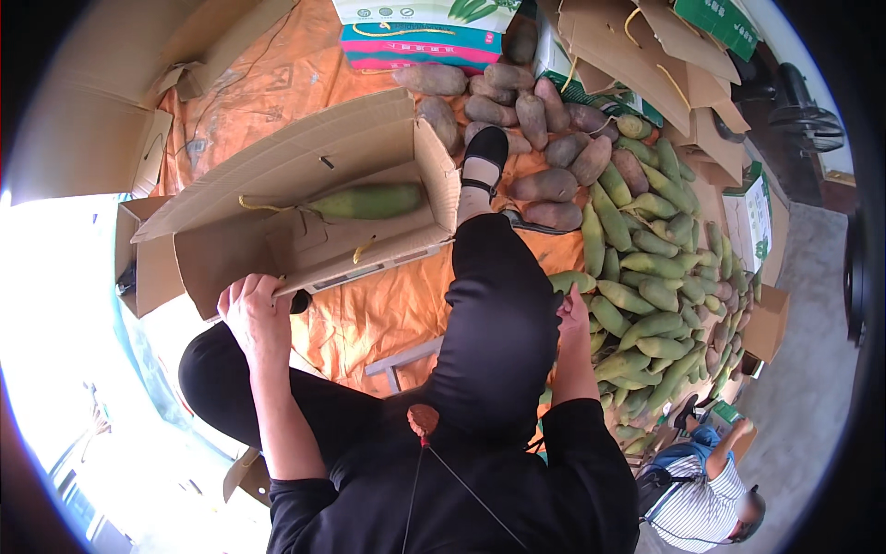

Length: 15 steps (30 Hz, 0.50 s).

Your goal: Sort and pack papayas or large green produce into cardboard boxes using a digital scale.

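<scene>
My left hand (257,319) is closed over the near rim of an open cardboard box (208,263), at its left corner. Inside the box lies one long green radish (374,200), beside a yellow cord handle (266,204). To the right of my knee, my right hand (574,319) has its fingers curled, partly hidden by the black trouser leg. Its thumb comes up against a green radish (570,281) at the left edge of a large pile of green radishes (651,266). Whether the fingers hold anything is hidden.
Brownish-pink roots (544,185) lie beyond my foot (486,157) on an orange sheet (360,319). Printed cartons (425,46) stand at the far side. Flattened boxes (637,55) lean at the far right. Another person (701,499) is at lower right.
</scene>
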Tool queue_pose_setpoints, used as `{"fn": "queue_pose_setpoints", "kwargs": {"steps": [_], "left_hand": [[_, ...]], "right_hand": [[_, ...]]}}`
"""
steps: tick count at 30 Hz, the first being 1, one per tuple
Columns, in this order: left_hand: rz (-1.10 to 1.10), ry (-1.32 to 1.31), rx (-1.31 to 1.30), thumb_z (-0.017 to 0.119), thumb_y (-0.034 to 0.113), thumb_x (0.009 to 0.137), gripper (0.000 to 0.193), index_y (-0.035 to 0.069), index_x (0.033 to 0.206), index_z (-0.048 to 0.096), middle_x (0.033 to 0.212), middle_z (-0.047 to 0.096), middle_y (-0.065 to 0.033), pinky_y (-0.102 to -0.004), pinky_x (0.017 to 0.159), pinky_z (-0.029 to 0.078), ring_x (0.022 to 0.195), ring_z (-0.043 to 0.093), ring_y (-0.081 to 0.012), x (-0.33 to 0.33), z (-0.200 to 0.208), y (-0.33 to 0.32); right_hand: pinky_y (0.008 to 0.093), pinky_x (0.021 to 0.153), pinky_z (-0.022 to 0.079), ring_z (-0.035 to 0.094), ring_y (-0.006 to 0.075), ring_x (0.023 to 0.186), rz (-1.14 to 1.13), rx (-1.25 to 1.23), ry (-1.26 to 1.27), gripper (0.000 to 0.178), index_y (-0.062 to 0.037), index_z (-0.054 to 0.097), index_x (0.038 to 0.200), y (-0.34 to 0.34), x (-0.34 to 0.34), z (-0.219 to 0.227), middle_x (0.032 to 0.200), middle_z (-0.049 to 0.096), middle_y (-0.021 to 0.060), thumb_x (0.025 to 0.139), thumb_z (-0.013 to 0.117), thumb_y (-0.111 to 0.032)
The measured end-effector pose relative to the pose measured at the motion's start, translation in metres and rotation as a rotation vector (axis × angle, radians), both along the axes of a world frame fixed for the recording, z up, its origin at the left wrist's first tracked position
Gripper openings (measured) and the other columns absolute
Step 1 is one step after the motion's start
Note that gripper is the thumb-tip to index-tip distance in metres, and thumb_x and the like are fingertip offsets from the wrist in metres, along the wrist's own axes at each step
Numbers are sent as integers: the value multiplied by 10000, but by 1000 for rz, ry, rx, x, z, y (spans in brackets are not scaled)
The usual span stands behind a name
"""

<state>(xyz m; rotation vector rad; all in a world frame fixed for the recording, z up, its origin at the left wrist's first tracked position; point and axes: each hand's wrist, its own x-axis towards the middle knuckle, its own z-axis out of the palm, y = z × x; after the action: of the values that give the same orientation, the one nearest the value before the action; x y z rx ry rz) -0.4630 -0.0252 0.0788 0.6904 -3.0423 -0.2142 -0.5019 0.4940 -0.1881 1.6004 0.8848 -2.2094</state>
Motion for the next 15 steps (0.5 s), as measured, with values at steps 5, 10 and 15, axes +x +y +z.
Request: {"fn": "queue_pose_setpoints", "kwargs": {"steps": [5,10,15], "left_hand": [[-32,22,-11,743,97,668,159,81,807,667,845,628,-41,-412,944,368,935,578,-249,1,-2,0],[-35,52,-7,731,111,674,128,86,784,672,828,630,-41,-408,939,369,930,582,-245,5,-2,-2],[-54,57,-34,733,139,672,127,91,775,676,825,634,-38,-404,931,365,921,583,-244,8,-6,-5]], "right_hand": [[226,521,335,343,62,503,-57,-297,215,224,-120,601,897,8,8,24,710,501,-52,951,570,-334],[216,529,314,325,61,510,2,-272,320,158,-131,591,900,-34,-18,73,668,429,-70,949,586,-281],[222,527,297,322,37,529,344,-28,785,238,-99,534,1074,-75,-98,163,726,447,-80,921,625,-257]]}}
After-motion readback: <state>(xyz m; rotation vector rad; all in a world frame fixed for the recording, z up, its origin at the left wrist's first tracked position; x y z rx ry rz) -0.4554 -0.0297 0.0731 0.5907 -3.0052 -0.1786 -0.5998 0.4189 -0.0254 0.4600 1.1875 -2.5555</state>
